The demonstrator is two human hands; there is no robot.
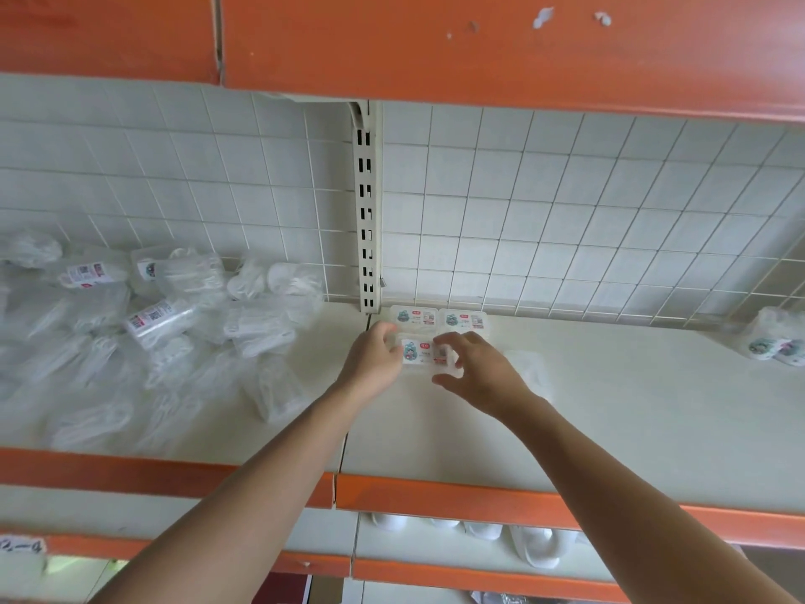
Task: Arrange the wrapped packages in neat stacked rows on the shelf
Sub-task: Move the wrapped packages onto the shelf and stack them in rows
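— Progress, as we read it: barely begun. We count two packages set side by side at the back of the shelf (pixel 610 429), the back-left package (pixel 413 316) and the back-right package (pixel 465 319), both close to the wire grid (pixel 566 211).

— And the third package (pixel 418 351)?

— We have it in both hands, just in front of that pair. Our left hand (pixel 374 355) has its fingers curled round the left end. Our right hand (pixel 475 372) arches over the right end, fingers spread on top and thumb at the near edge. We cannot tell whether it is already resting on the shelf.

— So what is left?

— Nearly everything, we judge. The loose heap (pixel 143 324) on the left bay lies jumbled, with nothing stacked. A few far-right packages (pixel 775 342) sit at the far right end, well apart from our row. No second layer yet.

— How does the thing look?

— We see a flat, pale, clear-wrapped rectangle with rounded corners. Its label faces up, with a teal figure on the left and a red mark. The print is too small for us to read. The back pair shows matching labels turned the same way.
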